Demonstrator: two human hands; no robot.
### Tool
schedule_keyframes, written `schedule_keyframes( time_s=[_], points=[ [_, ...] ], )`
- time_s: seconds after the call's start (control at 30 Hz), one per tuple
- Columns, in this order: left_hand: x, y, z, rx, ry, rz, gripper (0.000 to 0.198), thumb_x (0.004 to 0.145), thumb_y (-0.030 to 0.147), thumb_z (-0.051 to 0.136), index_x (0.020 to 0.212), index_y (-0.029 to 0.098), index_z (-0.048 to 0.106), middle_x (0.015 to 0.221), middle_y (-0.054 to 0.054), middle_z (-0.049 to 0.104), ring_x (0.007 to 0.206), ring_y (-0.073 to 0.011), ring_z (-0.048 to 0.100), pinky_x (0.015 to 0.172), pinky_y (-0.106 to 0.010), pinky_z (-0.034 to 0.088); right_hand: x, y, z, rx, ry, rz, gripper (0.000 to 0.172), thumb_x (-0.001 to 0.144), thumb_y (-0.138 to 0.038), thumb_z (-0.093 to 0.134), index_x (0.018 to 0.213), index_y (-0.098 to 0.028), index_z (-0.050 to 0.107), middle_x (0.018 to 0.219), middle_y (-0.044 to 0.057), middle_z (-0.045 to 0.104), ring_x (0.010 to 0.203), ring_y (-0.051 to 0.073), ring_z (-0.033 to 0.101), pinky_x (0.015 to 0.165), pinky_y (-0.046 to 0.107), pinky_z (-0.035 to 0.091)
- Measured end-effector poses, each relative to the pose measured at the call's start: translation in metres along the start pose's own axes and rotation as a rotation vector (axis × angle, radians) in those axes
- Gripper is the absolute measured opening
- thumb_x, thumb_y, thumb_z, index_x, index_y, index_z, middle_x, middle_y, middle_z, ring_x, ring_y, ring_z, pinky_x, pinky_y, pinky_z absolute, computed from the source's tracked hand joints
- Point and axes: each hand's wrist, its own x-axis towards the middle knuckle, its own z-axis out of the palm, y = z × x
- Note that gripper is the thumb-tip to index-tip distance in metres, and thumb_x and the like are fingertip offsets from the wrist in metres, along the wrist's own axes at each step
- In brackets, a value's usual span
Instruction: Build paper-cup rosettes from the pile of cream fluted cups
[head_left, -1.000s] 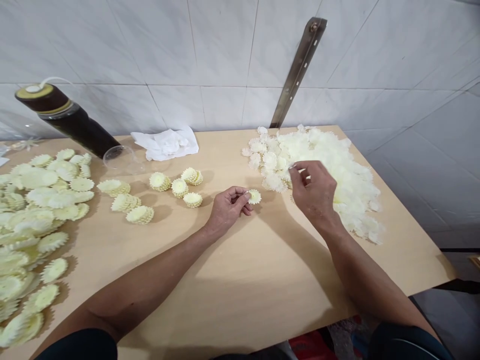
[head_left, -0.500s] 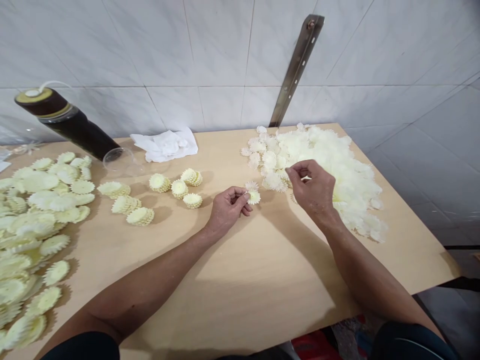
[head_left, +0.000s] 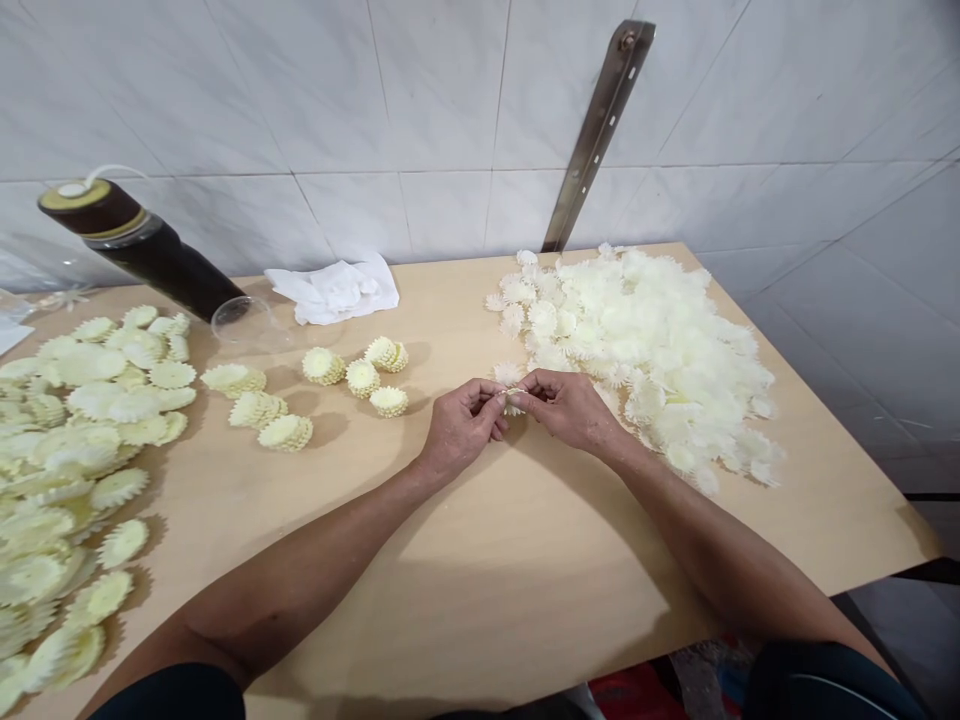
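Just above the smooth tan worktop [head_left: 487, 560], left hand [head_left: 459, 428] and right hand [head_left: 571, 408] both pinch one small, cream, frilly-edged flower disc [head_left: 514, 404] between closed fingertips, near the fluffy pale pile [head_left: 660, 350]

left hand [head_left: 457, 428]: bare | right hand [head_left: 571, 410]: bare | sleeves [head_left: 174, 697]: dark, short

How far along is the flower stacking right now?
Done: seven small stacks stand mid-table. In hand: left hand and right hand pinch one flower piece together. Remaining: the big loose pile at the right, apparently unstacked.
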Motion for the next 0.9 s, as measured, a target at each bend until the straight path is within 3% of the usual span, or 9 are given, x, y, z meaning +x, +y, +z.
schedule_keyframes(
  time_s=[0.2, 0.5, 0.63, 0.77, 0.83, 0.9],
  points=[
    [0.0, -0.002, 0.0, -0.012, 0.007, 0.005, 0.026, 0.092, 0.039, 0.076, 0.099, 0.015, 0.071, 0.064, 0.0, 0.07, 0.053, -0.0127, 0.067, 0.052, -0.022, 0.056, -0.001, 0.004, 0.006, 0.057, -0.021, 0.046, 0.04, 0.093, -0.058, 0.071, 0.087, -0.018, 0.073, 0.072, 0.002, 0.071, 0.055, 0.013, 0.054, 0.052, 0.026, 0.04],
    [0.002, -0.002, 0.0, 0.0, 0.009, 0.012, 0.029, 0.09, 0.042, 0.078, 0.099, 0.015, 0.071, 0.068, -0.002, 0.073, 0.057, -0.0148, 0.07, 0.057, -0.026, 0.061, 0.0, 0.004, 0.011, -0.007, -0.042, -0.009, 0.027, 0.1, -0.04, 0.059, 0.085, -0.021, 0.072, 0.067, 0.0, 0.068, 0.052, 0.014, 0.061, 0.057, 0.027, 0.049],
    [0.003, 0.0, 0.0, -0.011, 0.024, 0.0, 0.031, 0.089, 0.043, 0.08, 0.096, 0.014, 0.072, 0.067, -0.003, 0.073, 0.056, -0.0146, 0.07, 0.056, -0.026, 0.061, 0.0, 0.004, 0.01, 0.064, -0.079, 0.074, 0.029, 0.1, -0.041, 0.058, 0.086, -0.02, 0.072, 0.07, 0.0, 0.069, 0.049, 0.013, 0.064, 0.055, 0.026, 0.052],
    [0.004, 0.002, 0.0, -0.066, 0.03, -0.03, 0.034, 0.087, 0.045, 0.081, 0.094, 0.014, 0.071, 0.065, -0.003, 0.073, 0.054, -0.0142, 0.069, 0.056, -0.026, 0.061, 0.001, 0.008, 0.014, 0.219, 0.104, 0.163, 0.033, 0.09, -0.052, 0.075, 0.094, -0.021, 0.067, 0.07, -0.001, 0.066, 0.048, 0.013, 0.06, 0.045, 0.026, 0.051],
    [0.005, 0.002, -0.001, -0.108, 0.025, -0.034, 0.038, 0.085, 0.048, 0.083, 0.094, 0.014, 0.07, 0.066, -0.003, 0.073, 0.056, -0.015, 0.071, 0.057, -0.027, 0.062, 0.0, 0.01, 0.018, 0.236, 0.218, 0.148, 0.04, 0.082, -0.055, 0.083, 0.09, -0.021, 0.063, 0.068, -0.002, 0.064, 0.049, 0.013, 0.057, 0.041, 0.025, 0.049],
    [0.006, 0.002, -0.001, -0.14, 0.023, -0.028, 0.043, 0.083, 0.052, 0.085, 0.094, 0.014, 0.069, 0.067, -0.003, 0.073, 0.057, -0.0155, 0.071, 0.057, -0.027, 0.062, 0.0, 0.013, 0.021, 0.23, 0.243, 0.116, 0.041, 0.082, -0.056, 0.084, 0.085, -0.021, 0.063, 0.068, -0.001, 0.064, 0.051, 0.013, 0.057, 0.042, 0.025, 0.05]
  ],
)
